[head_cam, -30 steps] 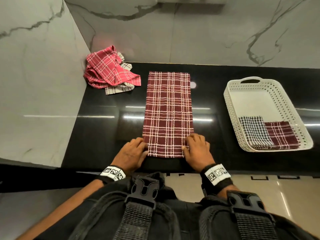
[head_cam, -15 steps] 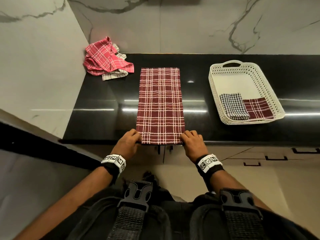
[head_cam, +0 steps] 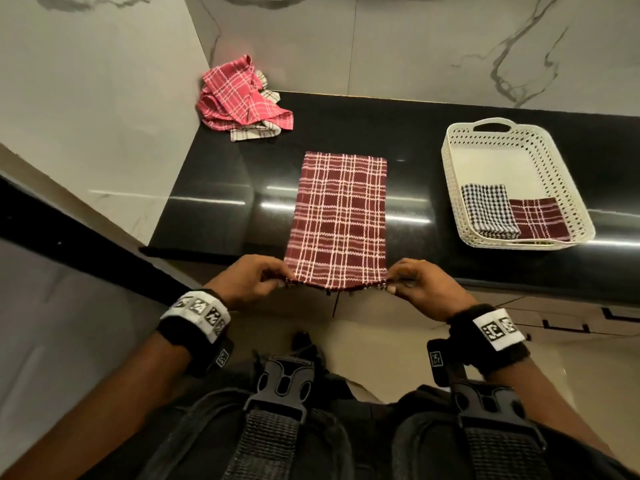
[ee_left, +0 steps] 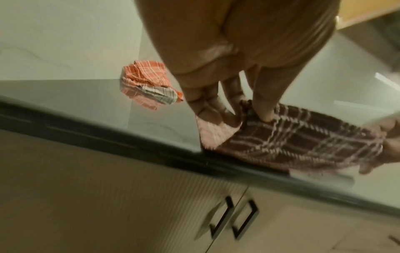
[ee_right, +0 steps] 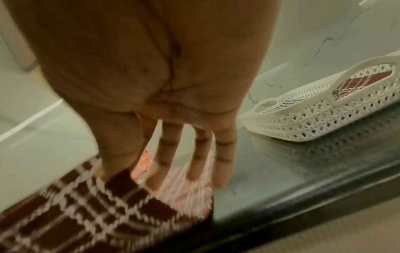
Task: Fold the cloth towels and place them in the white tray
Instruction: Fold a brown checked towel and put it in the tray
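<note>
Head view: black countertop (head_cam: 214, 216), marble walls (head_cam: 433, 46)

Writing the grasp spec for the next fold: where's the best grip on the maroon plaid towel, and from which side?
Grip the maroon plaid towel at its two near corners, coming from the counter's front edge. It lies as a long flat strip running away from the person, so lifting the near short edge lets it fold over toward the far end. The left hand and right hand already pinch those corners.

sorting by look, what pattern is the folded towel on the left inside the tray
A black-and-white small check on the folded towel, beside a maroon one; clearest in the head view.
</note>
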